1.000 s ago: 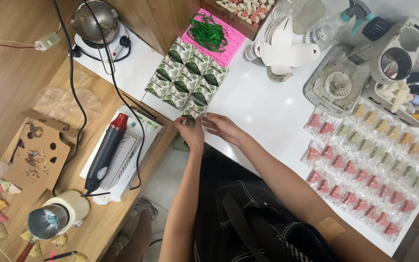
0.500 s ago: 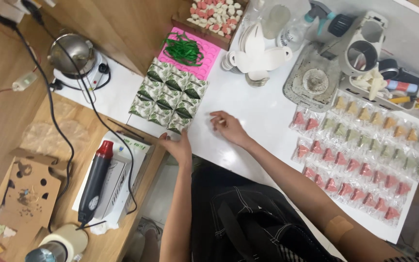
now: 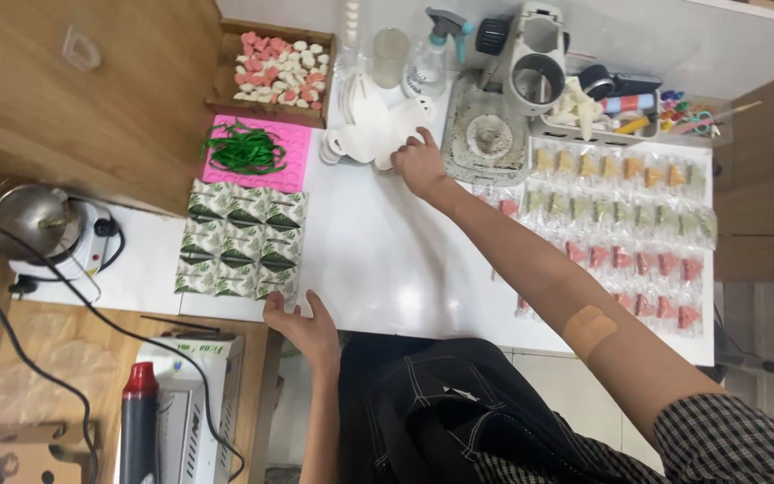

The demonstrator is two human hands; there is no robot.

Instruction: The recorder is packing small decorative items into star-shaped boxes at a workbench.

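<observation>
- Head view, looking down on a white table [image 3: 387, 260]: the right hand [image 3: 418, 161] is stretched out toward twelve o'clock, its fingers spread and resting on a stack of white funnels [image 3: 365, 121]; it grips nothing that I can make out.
- Left hand [image 3: 302, 324] sits at the near table edge, toward six o'clock, fingers open and loosely curled over the rim, holding nothing.
- Just at nine o'clock of the left hand lies a block of leaf-print packets [image 3: 239, 237], laid flat in rows; the fingertips are just beside its near corner, and I cannot tell whether they touch.
- At twelve o'clock of those packets is a pink mat [image 3: 275, 157] with a bundle of green strips [image 3: 244, 148] on it.
- Further toward twelve o'clock stands a wooden box [image 3: 275, 72] filled with small pink and white pieces.
- At three o'clock of the right hand is a grey press [image 3: 490, 134], just beside the fingers, with a spray bottle [image 3: 427, 63] behind it.
- Rows of small wrapped pieces [image 3: 624, 220] in yellow, green and red cover the table at three o'clock, partly under the right forearm.
- At nine o'clock, off the table, a metal kettle [image 3: 33, 220] stands on a white base.
</observation>
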